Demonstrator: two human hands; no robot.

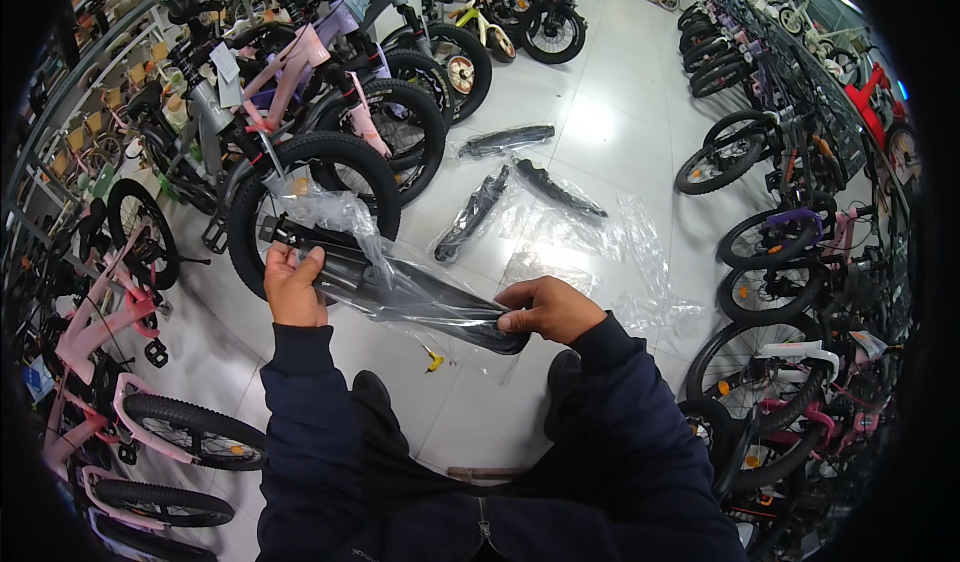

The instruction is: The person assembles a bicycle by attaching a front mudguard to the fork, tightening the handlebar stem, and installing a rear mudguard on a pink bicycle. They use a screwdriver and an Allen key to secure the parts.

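Between my two hands is a long black bicycle mudguard [395, 292], partly wrapped in a clear plastic bag. My left hand [297, 284] pinches it close to its left end, where a small bracket pokes out of the loosened plastic. At the lower right end, my right hand [553, 309] grips the rounded tip with the thumb on top. Crumpled film [335, 212] stands up from the bag's left part. Just beyond the mudguard is the front wheel [243, 232] of a grey bicycle.
Several black parts in clear bags lie on the floor ahead: one part [510, 141], another [472, 214] and a third [560, 190]. Loose plastic [640, 262] spreads to their right. A yellow-handled tool [434, 361] lies near my feet. Rows of bicycles [770, 262] line both sides.
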